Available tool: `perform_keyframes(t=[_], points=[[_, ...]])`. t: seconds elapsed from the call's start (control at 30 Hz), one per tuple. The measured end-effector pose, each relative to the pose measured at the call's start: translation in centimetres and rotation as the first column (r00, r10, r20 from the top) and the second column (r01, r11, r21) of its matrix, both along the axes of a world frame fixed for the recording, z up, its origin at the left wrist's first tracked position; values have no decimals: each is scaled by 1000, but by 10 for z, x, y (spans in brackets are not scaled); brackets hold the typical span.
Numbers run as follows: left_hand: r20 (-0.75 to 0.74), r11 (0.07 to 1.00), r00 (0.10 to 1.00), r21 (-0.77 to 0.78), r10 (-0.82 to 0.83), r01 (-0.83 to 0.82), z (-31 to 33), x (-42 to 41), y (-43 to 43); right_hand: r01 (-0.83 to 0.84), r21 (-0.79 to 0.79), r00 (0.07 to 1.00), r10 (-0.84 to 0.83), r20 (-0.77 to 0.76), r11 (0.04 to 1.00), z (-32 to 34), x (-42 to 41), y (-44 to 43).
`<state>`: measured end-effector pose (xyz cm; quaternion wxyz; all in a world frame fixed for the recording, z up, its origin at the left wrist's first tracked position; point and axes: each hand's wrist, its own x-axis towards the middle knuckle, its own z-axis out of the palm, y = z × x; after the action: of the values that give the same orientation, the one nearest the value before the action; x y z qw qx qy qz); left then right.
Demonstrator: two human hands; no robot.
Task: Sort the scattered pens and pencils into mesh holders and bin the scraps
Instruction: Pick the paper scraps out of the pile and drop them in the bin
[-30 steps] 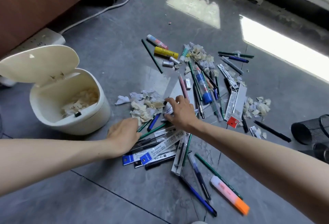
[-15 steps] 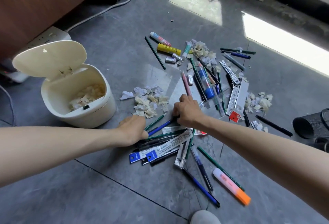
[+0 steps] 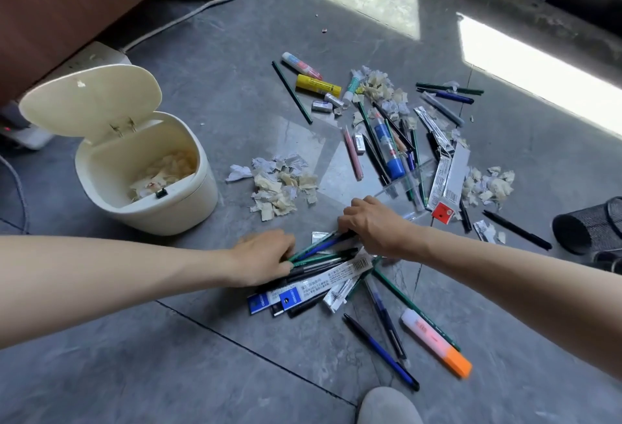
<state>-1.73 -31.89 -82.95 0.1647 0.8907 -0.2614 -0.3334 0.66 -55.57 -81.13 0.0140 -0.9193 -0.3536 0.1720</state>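
Evidently gathering: the bundle of green, blue and black pens (image 3: 323, 249) lies on the grey tiled floor (image 3: 202, 373), left hand (image 3: 264, 257) and right hand (image 3: 373, 225) curled round its opposite ends, likely squaring it for the black mesh holder (image 3: 592, 225) lying well off to the right.

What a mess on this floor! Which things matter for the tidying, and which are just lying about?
For the job:
pens and pencils, a bunch gathered between the left hand and right hand; paper scraps; open bin; mesh holder.

Just lying about:
power strip; white cable; brown furniture.
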Motion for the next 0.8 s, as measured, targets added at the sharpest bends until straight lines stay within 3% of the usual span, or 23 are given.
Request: perform_keyframes(t=[0.07, 0.13, 0.2, 0.27, 0.4, 0.53, 0.67, 0.8], points=[[202, 990, 970, -6, -136, 140, -7, -5, 9, -69, -64, 997, 71, 31, 996, -2, -6, -1], [463, 947, 842, -18, -276, 320, -16, -7, 22, -125, -91, 990, 130, 58, 988, -2, -10, -1], [553, 903, 744, 35, -375, 429, -21, -5, 32, -137, -95, 987, 144, 68, 986, -2, -11, 0], [555, 905, 740, 55, -379, 422, -21, 0, 38, -72, -60, 995, 76, 64, 996, -4, -10, 3], [586, 991, 804, -16, -101, 136, -16, 13, 38, 266, 69, 963, -268, 30, 962, -5, -3, 14], [425, 951, 850, -127, 309, -282, -15, 18, 21, 614, 213, 788, -574, -224, 760, -4, 12, 34], [245, 805, 770, -104, 590, -584, -19, 35, -4, 740, 261, 666, -618, -417, 620, -8, 25, 58], [191, 790, 766, -162, 613, -592, -31, 45, -17, 752, 315, 651, -578, -492, 579, -12, 33, 81]])
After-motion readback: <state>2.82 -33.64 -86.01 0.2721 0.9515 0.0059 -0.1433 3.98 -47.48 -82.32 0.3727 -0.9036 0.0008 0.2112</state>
